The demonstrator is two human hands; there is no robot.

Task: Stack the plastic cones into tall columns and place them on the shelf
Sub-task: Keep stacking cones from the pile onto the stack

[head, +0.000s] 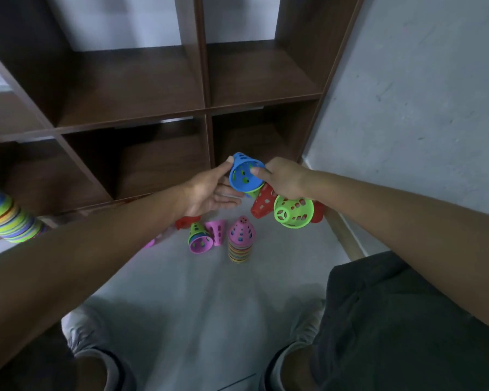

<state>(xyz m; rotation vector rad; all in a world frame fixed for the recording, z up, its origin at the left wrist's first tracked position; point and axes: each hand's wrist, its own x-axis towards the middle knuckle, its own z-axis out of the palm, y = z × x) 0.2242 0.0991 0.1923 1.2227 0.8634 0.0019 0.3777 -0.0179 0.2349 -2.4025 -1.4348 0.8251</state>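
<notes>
Grey floor (187, 294): smooth and pale, it fills the lower middle of the view and runs up to a dark wooden shelf.
Shelf (206, 108): dark brown wood split into square compartments, standing against a pale wall (424, 88) that runs along the right side.
Blue cone (246, 172): held in the air in front of the lower right compartment, tilted so its wide open mouth faces the camera and its narrow tip points up and away toward the shelf; the long axis leans back from the viewer. A green one shows through its holes, nested with it.
Left hand (212, 193): palm up under the blue cone, thumb pressed on the rim's left edge, the other fingers lying loosely spread below.
Right hand (285, 180): fingers curled, pinching the right rim of the blue cone.
Red cone (261, 203): just under the right hand, lying slanted with its narrow end down-left.
Green cone (292, 211): below the right wrist, narrow closed end toward the camera; whether the hand carries it cannot be told.
Column on the floor (240, 239): an upright stack of many colours topped by a pink cone, tip up.
Loose cones (201, 238): a pink and green nested pair and one pink one beside the column, lying on their sides.
Long stack (9, 218): many-coloured, lying tilted at the left edge by the shelf's foot.
Legs: dark shorts (401, 320) and knees frame the bottom of the view.
</notes>
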